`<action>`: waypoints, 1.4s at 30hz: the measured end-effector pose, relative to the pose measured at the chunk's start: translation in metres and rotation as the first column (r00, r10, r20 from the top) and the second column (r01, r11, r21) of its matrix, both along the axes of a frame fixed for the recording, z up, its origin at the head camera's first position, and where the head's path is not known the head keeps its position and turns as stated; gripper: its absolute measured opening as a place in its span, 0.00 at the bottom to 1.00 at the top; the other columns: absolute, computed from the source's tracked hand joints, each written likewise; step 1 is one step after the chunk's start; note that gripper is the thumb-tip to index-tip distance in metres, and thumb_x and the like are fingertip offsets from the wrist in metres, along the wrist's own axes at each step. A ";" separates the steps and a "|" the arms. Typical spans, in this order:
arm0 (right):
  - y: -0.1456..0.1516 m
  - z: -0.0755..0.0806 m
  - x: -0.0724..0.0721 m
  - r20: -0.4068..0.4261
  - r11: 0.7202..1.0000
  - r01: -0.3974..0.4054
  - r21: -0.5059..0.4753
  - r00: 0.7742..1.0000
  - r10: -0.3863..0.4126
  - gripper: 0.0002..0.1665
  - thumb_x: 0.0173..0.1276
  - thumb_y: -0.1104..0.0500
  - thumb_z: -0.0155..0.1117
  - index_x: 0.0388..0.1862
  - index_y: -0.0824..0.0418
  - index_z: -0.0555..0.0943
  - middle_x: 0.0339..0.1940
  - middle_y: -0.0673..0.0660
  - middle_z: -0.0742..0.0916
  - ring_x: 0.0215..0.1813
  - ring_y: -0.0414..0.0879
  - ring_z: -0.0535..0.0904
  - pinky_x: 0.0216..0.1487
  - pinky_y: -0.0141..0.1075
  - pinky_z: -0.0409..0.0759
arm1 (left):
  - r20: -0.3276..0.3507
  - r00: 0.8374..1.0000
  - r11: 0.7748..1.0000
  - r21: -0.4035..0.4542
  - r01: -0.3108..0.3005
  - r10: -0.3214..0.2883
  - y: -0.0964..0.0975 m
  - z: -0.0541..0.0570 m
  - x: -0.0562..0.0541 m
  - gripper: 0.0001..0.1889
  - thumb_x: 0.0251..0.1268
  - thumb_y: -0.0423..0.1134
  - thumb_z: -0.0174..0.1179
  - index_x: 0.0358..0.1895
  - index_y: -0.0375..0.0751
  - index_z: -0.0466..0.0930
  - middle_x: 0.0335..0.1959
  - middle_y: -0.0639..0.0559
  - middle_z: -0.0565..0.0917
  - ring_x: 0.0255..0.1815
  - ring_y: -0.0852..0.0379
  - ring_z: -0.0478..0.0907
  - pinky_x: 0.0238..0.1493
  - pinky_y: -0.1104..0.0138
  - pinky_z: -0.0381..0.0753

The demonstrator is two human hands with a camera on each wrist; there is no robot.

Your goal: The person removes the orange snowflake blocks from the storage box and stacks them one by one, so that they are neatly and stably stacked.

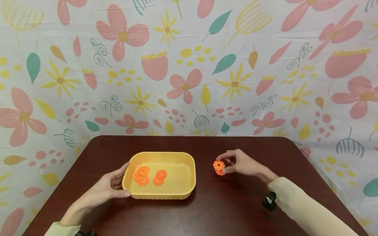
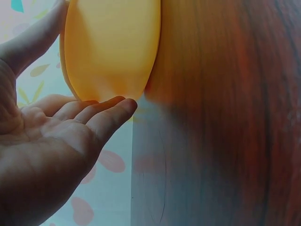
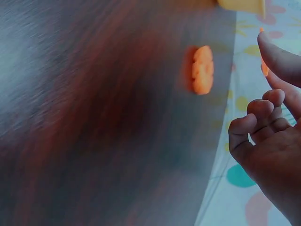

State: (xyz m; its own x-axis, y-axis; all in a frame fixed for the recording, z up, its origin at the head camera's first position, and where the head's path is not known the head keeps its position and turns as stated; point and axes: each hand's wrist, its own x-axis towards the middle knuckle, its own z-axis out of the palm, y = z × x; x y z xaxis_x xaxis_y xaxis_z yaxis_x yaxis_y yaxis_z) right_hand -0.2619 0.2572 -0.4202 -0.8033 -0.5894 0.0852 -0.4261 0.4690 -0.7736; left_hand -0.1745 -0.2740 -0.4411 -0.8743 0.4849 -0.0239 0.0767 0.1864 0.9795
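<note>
A yellow plastic basin (image 1: 178, 178) stands left of the middle of the table. My left hand (image 1: 103, 188) holds its left end, thumb at the near corner and fingers along the outer wall; the left wrist view shows these fingers (image 2: 110, 117) fairly straight against it. Between thumb and index finger, my right hand (image 1: 240, 164) pinches an orange flower-shaped disc (image 1: 217, 166), seen edge-on in the right wrist view. A second orange disc (image 3: 202, 70) lies on the table below, partly hidden by the held one in the head view. Several similar discs (image 1: 143, 170) overlap inside the basin's left half.
The dark brown wooden table (image 1: 189, 216) has rounded far corners. Behind it hangs a white cloth (image 1: 189, 46) printed with flowers and leaves. The basin's right wall is a short way left of the held disc.
</note>
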 end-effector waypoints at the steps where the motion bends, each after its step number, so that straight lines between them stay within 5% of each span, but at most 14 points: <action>1: 0.003 -0.002 0.000 -0.006 1.000 0.001 -0.002 1.000 -0.001 0.23 0.62 0.64 0.81 0.57 0.62 0.88 0.30 0.61 0.74 0.31 0.48 0.68 0.31 0.36 0.68 | 0.002 1.000 1.000 0.001 0.000 0.000 0.000 0.000 0.000 0.54 0.67 0.29 0.72 0.86 0.33 0.41 0.83 0.28 0.50 0.75 0.27 0.63 0.58 0.64 0.82; 16: 0.018 -0.025 -0.002 0.021 0.999 0.046 0.006 0.999 -0.047 0.23 0.62 0.64 0.81 0.57 0.64 0.88 0.32 0.61 0.77 0.36 0.54 0.71 0.35 0.38 0.68 | 0.025 1.000 1.000 0.001 -0.017 0.017 0.000 0.003 0.001 0.55 0.67 0.29 0.72 0.86 0.34 0.40 0.83 0.28 0.49 0.75 0.27 0.64 0.57 0.62 0.83; 42: 0.015 -0.034 -0.006 0.020 0.999 0.028 0.039 0.999 -0.029 0.25 0.60 0.64 0.82 0.57 0.62 0.89 0.33 0.60 0.77 0.39 0.54 0.68 0.37 0.38 0.66 | 0.005 1.000 1.000 -0.005 -0.013 0.013 0.002 0.001 0.000 0.54 0.67 0.29 0.72 0.86 0.34 0.41 0.84 0.30 0.48 0.76 0.28 0.62 0.58 0.64 0.82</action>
